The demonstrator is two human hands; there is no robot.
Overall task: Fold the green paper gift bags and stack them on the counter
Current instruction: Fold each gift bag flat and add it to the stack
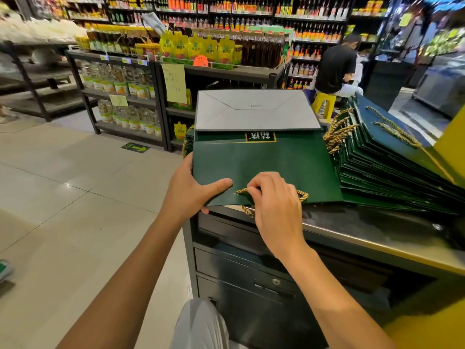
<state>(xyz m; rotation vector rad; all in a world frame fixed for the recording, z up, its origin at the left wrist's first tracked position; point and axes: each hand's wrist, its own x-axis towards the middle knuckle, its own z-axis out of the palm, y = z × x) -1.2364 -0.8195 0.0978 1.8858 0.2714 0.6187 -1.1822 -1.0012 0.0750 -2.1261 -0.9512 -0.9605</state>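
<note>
Shop counter [364, 224], left fingers [204, 210] clasping green bag [264, 159], right fingers [254, 185] pinching gold cord [303, 195]

head cam | faces forward-down (wide-angle) | close over counter [372, 230] edge | single view

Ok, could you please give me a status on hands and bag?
Left hand grips green bag at its edge. Right hand pinches gold cord handle. Bag flat at counter edge, folded stack beside it; nothing in the way.
</note>
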